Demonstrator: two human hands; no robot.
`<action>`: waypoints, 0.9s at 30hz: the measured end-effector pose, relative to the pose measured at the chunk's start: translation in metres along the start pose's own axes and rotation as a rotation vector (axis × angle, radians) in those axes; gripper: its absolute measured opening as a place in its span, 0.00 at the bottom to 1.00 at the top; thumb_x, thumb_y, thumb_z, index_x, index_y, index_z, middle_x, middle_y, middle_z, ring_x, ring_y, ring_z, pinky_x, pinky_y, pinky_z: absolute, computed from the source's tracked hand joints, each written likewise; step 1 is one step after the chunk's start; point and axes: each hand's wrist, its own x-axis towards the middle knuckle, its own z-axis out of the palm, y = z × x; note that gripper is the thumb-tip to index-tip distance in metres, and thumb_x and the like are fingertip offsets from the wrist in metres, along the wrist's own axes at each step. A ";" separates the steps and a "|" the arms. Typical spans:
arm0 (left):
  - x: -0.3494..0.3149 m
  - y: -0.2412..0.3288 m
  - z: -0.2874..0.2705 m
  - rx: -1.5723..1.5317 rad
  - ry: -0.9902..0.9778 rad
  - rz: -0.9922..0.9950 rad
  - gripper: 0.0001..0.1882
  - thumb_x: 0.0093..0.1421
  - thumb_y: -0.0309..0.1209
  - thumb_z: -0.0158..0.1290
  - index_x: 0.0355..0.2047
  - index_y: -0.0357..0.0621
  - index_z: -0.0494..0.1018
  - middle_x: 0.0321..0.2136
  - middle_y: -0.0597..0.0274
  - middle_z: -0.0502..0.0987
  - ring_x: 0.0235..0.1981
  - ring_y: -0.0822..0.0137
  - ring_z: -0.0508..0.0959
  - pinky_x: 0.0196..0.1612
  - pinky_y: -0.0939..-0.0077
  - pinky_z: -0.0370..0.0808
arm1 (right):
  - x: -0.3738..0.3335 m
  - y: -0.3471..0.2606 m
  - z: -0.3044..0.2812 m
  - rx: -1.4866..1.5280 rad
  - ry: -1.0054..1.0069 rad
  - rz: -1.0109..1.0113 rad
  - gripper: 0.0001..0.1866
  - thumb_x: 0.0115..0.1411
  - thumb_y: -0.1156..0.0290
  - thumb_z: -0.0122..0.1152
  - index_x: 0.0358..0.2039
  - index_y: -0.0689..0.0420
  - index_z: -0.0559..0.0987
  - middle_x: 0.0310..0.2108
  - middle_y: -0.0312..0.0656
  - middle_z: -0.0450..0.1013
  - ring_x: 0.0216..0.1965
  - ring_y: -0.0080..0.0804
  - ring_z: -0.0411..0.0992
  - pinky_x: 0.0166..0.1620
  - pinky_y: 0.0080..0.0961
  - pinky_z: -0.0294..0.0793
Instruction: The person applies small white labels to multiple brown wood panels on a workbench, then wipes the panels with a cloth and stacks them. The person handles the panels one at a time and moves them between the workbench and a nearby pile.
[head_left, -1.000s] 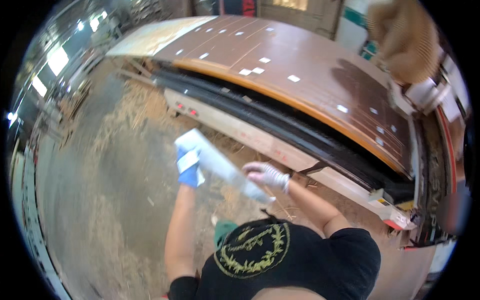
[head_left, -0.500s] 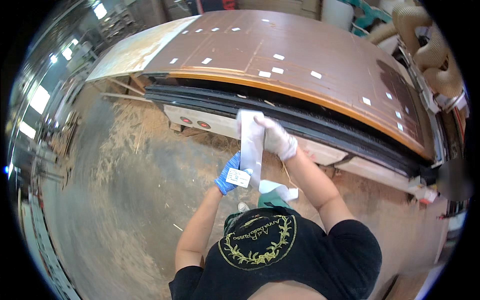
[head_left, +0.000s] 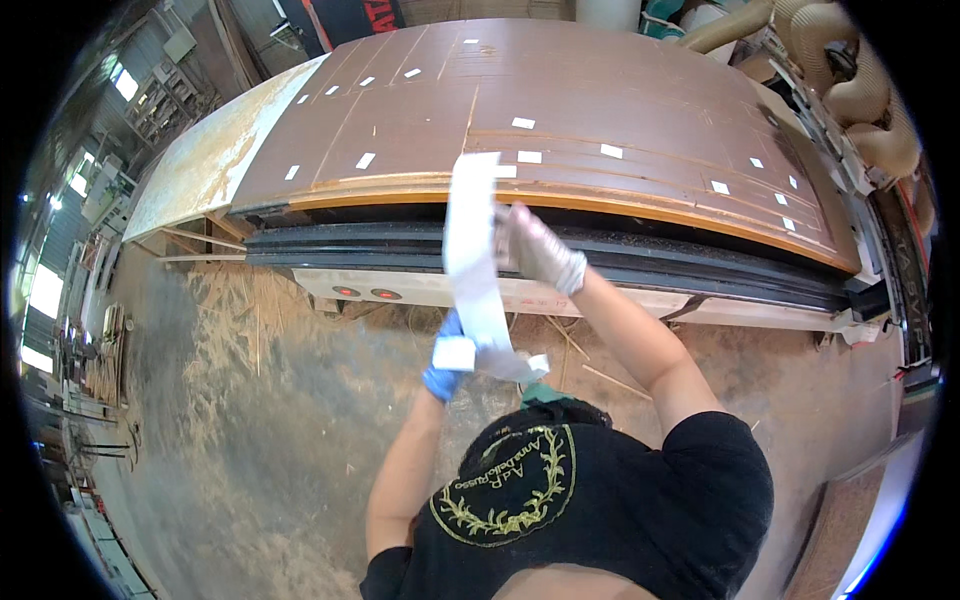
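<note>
My left hand, in a blue glove, is closed on the lower part of a long white label strip. A small white label lies over its fingers. From there the strip rises in a curve toward the table edge, and its lower end bends to the right, near my body. My right hand, in a whitish glove, is at the strip's right edge with bent fingers. Its fingertips are blurred and partly behind the strip, where they seem to pinch it.
Ahead stands a large table stacked with brown panels, with several white labels on top. Black rails and a white front with two red buttons run below. Beige hoses hang at the right. Sawdust and wood slivers litter the floor.
The view has shifted, so the table sits further left and higher. The strip's upper end now extends above my right hand, which is at its right edge. The label on my left hand has turned.
</note>
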 end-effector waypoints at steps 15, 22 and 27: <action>0.232 0.065 -0.090 -0.545 -0.096 -0.188 0.24 0.59 0.36 0.49 0.55 0.48 0.62 0.42 0.65 0.72 0.38 0.70 0.73 0.41 0.76 0.74 | 0.096 -0.041 -0.059 0.139 0.044 0.019 0.25 0.54 0.62 0.60 0.51 0.57 0.70 0.42 0.40 0.72 0.44 0.27 0.70 0.47 0.27 0.71; 0.280 0.040 -0.107 0.000 -0.294 -0.249 0.15 0.55 0.32 0.57 0.42 0.41 0.73 0.35 0.68 0.75 0.35 0.77 0.72 0.39 0.81 0.71 | 0.205 -0.132 -0.065 0.079 0.199 -0.186 0.19 0.57 0.66 0.53 0.49 0.58 0.70 0.43 0.44 0.73 0.42 0.34 0.72 0.47 0.34 0.73; 0.326 0.050 -0.146 -0.007 -0.228 -0.116 0.07 0.56 0.32 0.56 0.34 0.47 0.76 0.27 0.72 0.75 0.29 0.78 0.71 0.32 0.83 0.70 | 0.256 -0.171 -0.079 0.033 0.402 -0.203 0.19 0.61 0.58 0.49 0.46 0.59 0.71 0.41 0.44 0.74 0.41 0.34 0.73 0.45 0.36 0.74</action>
